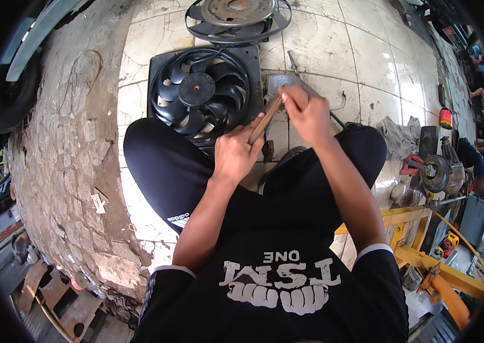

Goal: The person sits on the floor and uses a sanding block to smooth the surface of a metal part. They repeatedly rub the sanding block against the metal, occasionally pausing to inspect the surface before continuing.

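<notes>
My left hand is closed round a slim wooden handle that slants up to the right. At its upper end my right hand is closed, thumb and fingers curled together; what lies inside them is hidden. Just beyond the right fingers shows a grey metal piece, partly covered by the hand. A dark bar runs from behind that hand toward my right knee. Left of my hands lies a black radiator fan in its square shroud, flat on the tiles.
A second fan with a round metal plate lies farther off. A thin screwdriver-like tool rests on the tiles. To the right are a grey rag, a red-and-black can and a yellow metal frame. Rough paving borders the left.
</notes>
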The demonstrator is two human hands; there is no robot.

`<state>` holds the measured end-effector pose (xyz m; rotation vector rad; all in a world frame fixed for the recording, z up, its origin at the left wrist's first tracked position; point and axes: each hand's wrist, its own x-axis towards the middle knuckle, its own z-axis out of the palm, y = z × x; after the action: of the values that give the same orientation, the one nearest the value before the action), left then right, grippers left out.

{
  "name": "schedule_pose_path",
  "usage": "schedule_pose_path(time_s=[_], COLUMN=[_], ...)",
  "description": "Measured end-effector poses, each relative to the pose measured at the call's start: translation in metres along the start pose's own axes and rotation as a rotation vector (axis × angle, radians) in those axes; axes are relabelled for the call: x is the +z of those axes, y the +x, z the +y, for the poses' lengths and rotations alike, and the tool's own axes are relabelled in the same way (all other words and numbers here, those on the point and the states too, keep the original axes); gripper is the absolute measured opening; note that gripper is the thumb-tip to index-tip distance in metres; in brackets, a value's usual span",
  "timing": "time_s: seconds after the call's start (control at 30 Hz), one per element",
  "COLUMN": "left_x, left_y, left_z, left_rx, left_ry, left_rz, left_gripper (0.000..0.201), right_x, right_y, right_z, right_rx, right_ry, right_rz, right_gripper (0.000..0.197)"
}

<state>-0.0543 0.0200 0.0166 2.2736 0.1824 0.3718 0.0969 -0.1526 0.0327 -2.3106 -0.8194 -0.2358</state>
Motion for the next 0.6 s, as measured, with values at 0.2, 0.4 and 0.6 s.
schedule_pose_path(time_s=[0.2,0.4,0.6], left_x=[-0.003,-0.007,-0.005], left_y=[0.004,0.007,0.01], left_z=[0.0,0.005,0.001], left_rx=[-0.059,-0.077,-0.033], left_ry=[-0.007,-0.021,0.008], left_rz=[0.008,0.016,0.022], left_gripper=[0.04,0.04,0.04], right_x=[0.008,0.002,0.008], right_y=[0.001,0.014,0.019], right_z=[-0.009,-0.012,0.012], right_rx=[0.078,0.174,0.133], right_ry=[0.037,-0.119,0.03], right_rz=[0.052,-0.094,-0.039], right_gripper=[0.01,0.008,0.01])
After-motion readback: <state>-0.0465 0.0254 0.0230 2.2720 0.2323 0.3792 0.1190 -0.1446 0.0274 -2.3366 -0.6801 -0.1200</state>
